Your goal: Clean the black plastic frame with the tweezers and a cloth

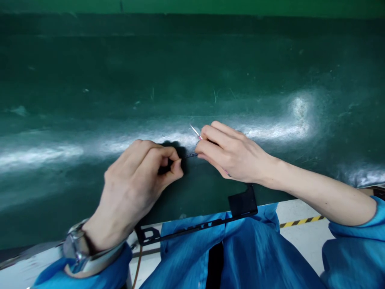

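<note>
While a pointed tool (197,133) is held in the right hand (236,154), a dark strip (191,155) is pinched by it and the left hand (132,180); below both, a black frame (197,228) is seen.

The table (192,72) has a smooth, glossy surface, scratched and scuffed. Black frame (242,202): matt, plastic in appearance. Pointed tool (196,131): bright metal tip. Wristwatch (75,247): polished metal. Jacket (258,249): creased cloth, slight sheen.
</note>
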Demonstrator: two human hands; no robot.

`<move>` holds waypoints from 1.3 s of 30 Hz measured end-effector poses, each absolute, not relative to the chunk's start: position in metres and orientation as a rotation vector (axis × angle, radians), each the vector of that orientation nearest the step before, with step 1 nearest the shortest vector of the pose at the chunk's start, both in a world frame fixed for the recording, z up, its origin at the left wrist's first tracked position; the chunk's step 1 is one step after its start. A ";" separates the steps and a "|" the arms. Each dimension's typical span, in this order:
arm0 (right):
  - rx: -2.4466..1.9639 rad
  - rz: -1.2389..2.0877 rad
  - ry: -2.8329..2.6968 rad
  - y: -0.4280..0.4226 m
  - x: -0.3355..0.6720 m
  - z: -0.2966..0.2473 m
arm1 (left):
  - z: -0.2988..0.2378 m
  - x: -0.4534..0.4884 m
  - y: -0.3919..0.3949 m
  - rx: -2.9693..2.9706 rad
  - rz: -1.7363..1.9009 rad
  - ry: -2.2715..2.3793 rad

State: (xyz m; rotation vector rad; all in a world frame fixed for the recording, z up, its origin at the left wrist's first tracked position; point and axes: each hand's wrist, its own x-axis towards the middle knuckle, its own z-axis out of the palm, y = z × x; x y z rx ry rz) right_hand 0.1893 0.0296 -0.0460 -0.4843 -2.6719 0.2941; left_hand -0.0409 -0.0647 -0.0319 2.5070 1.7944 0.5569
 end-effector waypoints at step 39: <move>-0.490 0.371 -2.690 0.031 0.189 -0.044 | -0.027 -0.043 -0.072 2.483 0.600 1.784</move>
